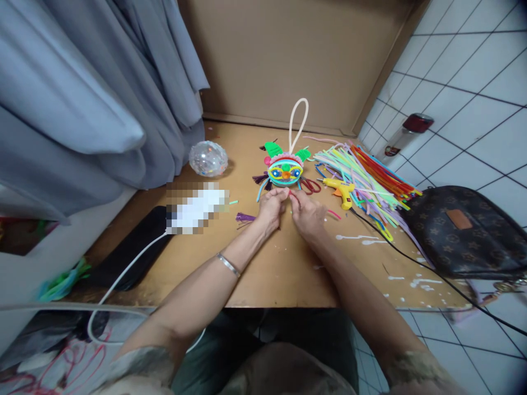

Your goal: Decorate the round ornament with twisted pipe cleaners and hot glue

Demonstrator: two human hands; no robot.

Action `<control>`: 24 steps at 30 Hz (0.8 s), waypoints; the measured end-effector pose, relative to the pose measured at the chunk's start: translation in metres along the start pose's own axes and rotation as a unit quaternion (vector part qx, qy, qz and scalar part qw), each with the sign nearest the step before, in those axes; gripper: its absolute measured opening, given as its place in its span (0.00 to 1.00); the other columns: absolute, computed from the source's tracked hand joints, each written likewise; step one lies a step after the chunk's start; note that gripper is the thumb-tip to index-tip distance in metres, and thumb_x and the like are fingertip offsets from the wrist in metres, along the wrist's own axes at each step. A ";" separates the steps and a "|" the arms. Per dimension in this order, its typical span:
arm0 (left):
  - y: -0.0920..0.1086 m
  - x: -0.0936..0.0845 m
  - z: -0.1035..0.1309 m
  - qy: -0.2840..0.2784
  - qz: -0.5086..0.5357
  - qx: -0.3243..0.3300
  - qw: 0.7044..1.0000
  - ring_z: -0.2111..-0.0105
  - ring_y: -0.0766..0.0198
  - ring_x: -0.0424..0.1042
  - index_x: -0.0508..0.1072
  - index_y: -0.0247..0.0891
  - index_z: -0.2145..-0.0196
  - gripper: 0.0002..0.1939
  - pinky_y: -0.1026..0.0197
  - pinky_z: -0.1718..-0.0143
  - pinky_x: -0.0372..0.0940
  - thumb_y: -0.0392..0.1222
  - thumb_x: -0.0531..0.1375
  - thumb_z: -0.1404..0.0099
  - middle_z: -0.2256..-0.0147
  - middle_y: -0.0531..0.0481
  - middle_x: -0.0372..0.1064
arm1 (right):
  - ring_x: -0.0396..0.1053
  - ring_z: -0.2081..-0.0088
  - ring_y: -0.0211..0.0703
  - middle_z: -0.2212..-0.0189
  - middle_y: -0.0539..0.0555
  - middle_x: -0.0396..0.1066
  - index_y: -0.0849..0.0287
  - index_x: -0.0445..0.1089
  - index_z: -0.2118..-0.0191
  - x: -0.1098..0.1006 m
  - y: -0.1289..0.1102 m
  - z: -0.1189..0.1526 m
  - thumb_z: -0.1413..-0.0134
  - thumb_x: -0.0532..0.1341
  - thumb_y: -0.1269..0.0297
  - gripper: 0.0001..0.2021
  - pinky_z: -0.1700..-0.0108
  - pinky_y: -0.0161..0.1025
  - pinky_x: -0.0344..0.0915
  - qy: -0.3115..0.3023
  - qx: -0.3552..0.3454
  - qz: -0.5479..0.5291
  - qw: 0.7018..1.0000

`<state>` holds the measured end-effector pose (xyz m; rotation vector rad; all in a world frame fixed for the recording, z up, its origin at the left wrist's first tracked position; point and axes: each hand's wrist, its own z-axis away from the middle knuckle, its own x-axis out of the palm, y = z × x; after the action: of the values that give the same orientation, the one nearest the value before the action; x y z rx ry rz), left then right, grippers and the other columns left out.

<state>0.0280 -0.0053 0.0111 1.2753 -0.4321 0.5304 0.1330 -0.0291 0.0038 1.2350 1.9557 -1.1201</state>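
A clear ball (208, 159) sits left of centre. At mid-frame, the left hand (270, 210) and the right hand (308, 215) pinch a small red strand (290, 192) between their fingertips, just below the colourful animal-faced figure (285, 168). Right of centre lies a yellow glue gun (345, 191).

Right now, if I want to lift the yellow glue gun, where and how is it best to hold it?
Take the yellow glue gun by its handle, probably with the right hand from the near side. The handle points toward you, with the black cable trailing from its end; the nozzle points left, so keep your fingers off it.
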 end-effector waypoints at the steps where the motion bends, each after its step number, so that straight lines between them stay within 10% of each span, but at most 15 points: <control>1: -0.001 0.000 0.001 0.005 0.007 -0.001 1.000 0.86 0.78 0.45 0.66 0.34 0.80 0.15 0.70 0.82 0.42 0.33 0.68 0.43 0.86 0.62 0.50 | 0.75 0.67 0.48 0.67 0.60 0.81 0.58 0.78 0.53 0.002 -0.002 0.001 0.32 0.52 0.59 0.17 0.65 0.38 0.58 -0.007 -0.001 0.003 1.000; 17: -0.001 0.007 0.006 0.039 0.032 -0.047 0.998 0.87 0.78 0.44 0.58 0.37 0.81 0.20 0.71 0.84 0.38 0.34 0.67 0.41 0.87 0.62 0.51 | 0.75 0.67 0.46 0.68 0.58 0.81 0.59 0.79 0.59 -0.004 -0.011 -0.002 0.34 0.58 0.63 0.11 0.66 0.38 0.53 -0.041 0.017 0.081 0.996; 24: 0.000 0.008 0.006 0.026 0.029 -0.049 0.998 0.87 0.78 0.45 0.59 0.37 0.80 0.20 0.71 0.84 0.39 0.34 0.66 0.38 0.85 0.62 0.50 | 0.76 0.65 0.47 0.66 0.55 0.82 0.55 0.81 0.58 0.000 0.005 -0.007 0.39 0.61 0.62 0.10 0.62 0.38 0.63 -0.001 0.035 -0.046 0.998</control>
<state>0.0339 -0.0105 0.0172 1.1561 -0.4474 0.5829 0.1375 -0.0220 0.0058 1.1901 2.0035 -1.2457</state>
